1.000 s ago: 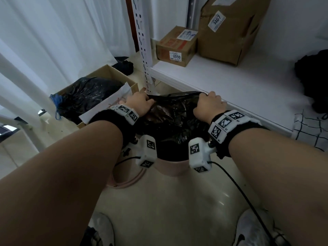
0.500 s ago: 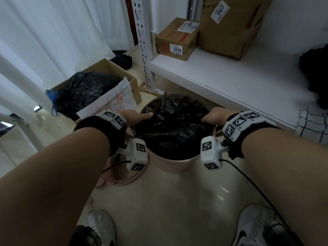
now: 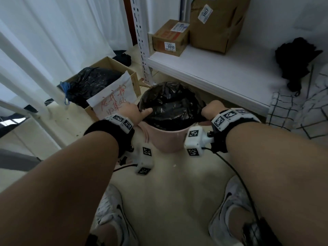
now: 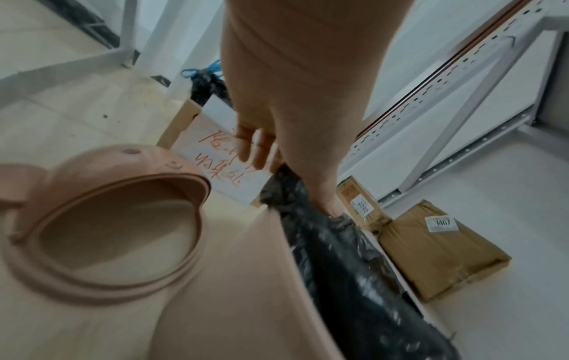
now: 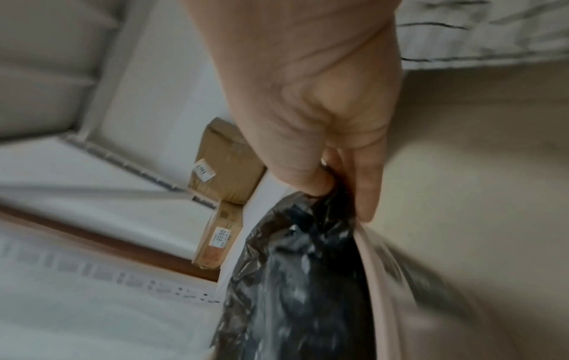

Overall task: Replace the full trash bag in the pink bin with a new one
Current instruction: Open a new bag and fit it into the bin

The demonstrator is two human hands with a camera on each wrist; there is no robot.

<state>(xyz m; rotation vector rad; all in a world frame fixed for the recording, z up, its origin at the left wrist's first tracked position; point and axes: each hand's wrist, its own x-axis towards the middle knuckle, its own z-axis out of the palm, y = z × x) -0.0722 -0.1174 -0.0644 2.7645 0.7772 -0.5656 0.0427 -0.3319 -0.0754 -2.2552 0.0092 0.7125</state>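
Note:
The pink bin (image 3: 166,139) stands on the floor in front of me with a black trash bag (image 3: 170,107) lining it. At the bin's left rim my left hand (image 3: 134,112) has its thumb inside on the bag (image 4: 338,255) and its fingers (image 4: 255,151) outside. My right hand (image 3: 211,108) is at the right rim and pinches the bag's edge (image 5: 307,219) between thumb and fingers, just above the rim (image 5: 369,268). A tied full black bag (image 3: 92,82) sits in a cardboard box (image 3: 133,80) at the left. The pink lid (image 4: 107,231) lies on the floor.
A white shelf (image 3: 213,71) runs just behind the bin, holding two cardboard parcels (image 3: 168,38) and dark clothing (image 3: 294,57). Its perforated post (image 3: 142,41) rises behind the bin. Checked cloth (image 3: 298,110) hangs at the right. My shoes (image 3: 113,213) stand near the bin.
Both hands came down from holding the bag's mouth up over the bin. They moved apart to the left and right rim, and the bag now sits lower in the bin.

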